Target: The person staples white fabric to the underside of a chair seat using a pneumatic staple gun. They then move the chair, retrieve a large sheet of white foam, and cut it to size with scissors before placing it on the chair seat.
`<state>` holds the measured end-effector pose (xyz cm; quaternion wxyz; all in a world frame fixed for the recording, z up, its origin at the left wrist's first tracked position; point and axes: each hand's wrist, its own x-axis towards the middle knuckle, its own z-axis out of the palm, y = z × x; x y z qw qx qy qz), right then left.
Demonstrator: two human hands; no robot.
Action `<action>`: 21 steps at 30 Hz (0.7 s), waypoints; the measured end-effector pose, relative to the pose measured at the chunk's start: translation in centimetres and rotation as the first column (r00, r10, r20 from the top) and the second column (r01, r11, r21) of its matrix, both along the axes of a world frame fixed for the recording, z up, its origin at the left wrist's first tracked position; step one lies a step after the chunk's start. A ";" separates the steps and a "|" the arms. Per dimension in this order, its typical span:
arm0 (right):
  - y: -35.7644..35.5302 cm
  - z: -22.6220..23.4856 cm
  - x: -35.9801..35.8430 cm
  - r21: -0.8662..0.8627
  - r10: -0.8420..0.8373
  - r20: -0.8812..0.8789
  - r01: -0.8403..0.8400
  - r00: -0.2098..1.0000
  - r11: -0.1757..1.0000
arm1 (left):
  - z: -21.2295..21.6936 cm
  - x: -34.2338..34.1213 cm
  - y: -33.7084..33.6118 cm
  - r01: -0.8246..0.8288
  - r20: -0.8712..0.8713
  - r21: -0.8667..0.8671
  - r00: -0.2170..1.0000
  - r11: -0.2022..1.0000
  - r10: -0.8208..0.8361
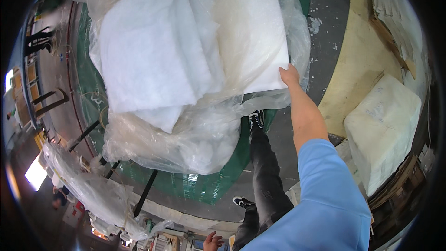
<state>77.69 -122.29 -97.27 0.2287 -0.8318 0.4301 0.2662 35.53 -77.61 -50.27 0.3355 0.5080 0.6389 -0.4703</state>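
R hand (291, 76) is clamped on the near right corner of the white sheet (260, 28), thumb side up top; the fingers go out of sight under the edge, so can't tell how deep the grip is. L hand (213, 241), low at the near edge of view, has its fingers loosely curled & apart, nothing visible in it. Sheet lies flat on the right half of the pile, partly wrapped in clear plastic film (139, 137). Looks light, smooth, a bit springy; prob. sags or creases if lifted by one corner, so best w/ both hands, one per near corner, palms under, no hard pinching. Film looks thin, prob. slippery, could cling or tear: grip the sheet itself, not the film. Just left, fluffy wadding (144, 51) lies in layers, likely softer & floppier, apt to pull apart at the edges; scoop from beneath vs. tugging. Farther out: green floor sheet (216, 187) under the near side, wrapped white bale (383, 125) well to the right, plastic-covered bundle (93, 188) near left.
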 end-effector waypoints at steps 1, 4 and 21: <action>0.6 0.1 0.3 -0.017 -0.036 -0.075 0.035 0.997 0.999 | 0.5 -0.6 -0.2 -0.050 0.002 0.004 0.999 0.999 0.050; 2.6 1.6 0.4 -0.078 0.019 -0.115 -0.028 0.993 0.997 | 2.0 -1.4 -0.5 -0.093 -0.009 -0.041 0.996 0.995 0.092; 3.8 1.1 1.4 0.101 -0.191 0.209 0.173 0.959 0.980 | 3.4 0.7 0.7 -0.118 0.006 -0.053 0.993 0.992 0.119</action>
